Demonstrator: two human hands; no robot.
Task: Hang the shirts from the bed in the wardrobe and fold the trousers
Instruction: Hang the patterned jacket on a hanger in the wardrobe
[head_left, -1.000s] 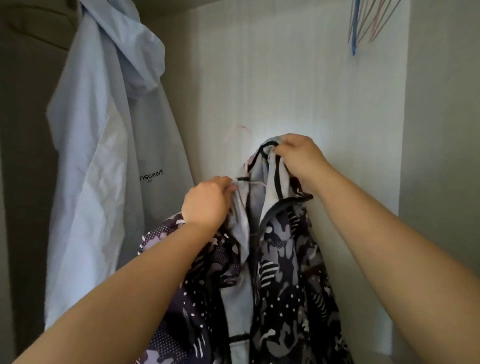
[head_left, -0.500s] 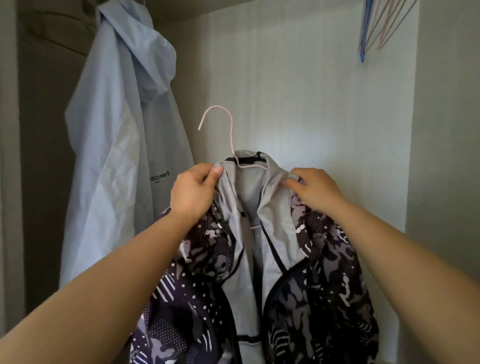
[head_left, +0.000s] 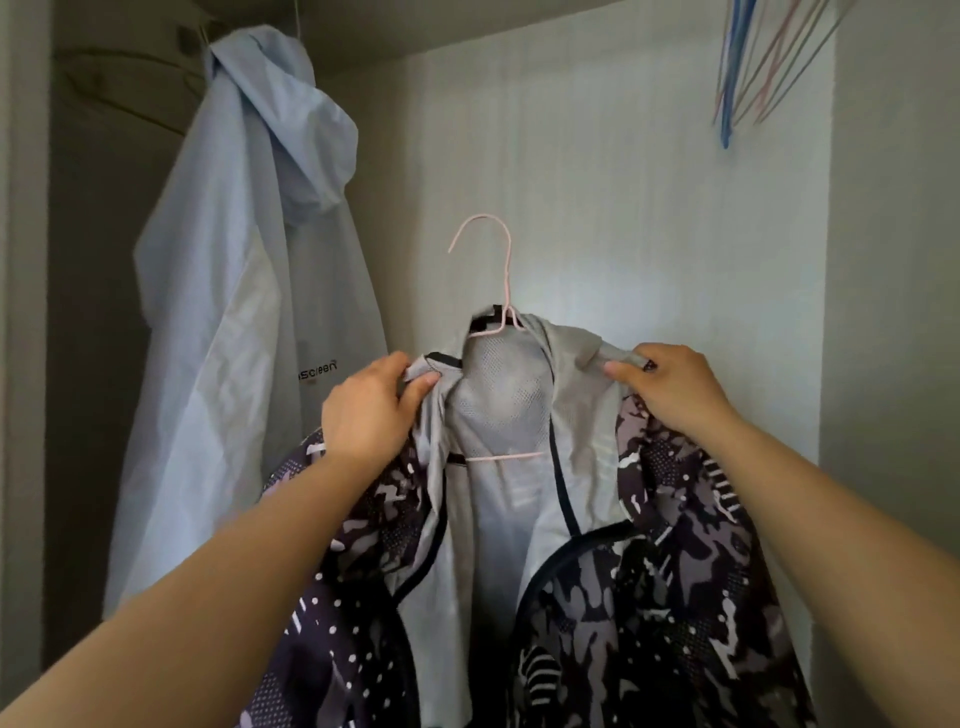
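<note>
A dark patterned jacket (head_left: 665, 587) with a grey mesh lining sits on a thin pink wire hanger (head_left: 501, 291), held up inside the wardrobe. The hanger's hook stands free above the collar, touching nothing. My left hand (head_left: 369, 410) pinches the left side of the collar between thumb and fingers. My right hand (head_left: 670, 389) grips the right shoulder edge of the jacket. The jacket front hangs open below both hands.
A pale blue hooded jacket (head_left: 244, 332) hangs at the left of the wardrobe. Several empty blue and pink hangers (head_left: 748, 78) hang at the top right. The white back wall (head_left: 649, 234) lies behind the held jacket, and the right side wall (head_left: 893, 312) is close.
The hanger's hook came out above the collar, and my hands moved apart to the jacket's two shoulders. The jacket is now spread wider and held higher in the wardrobe.
</note>
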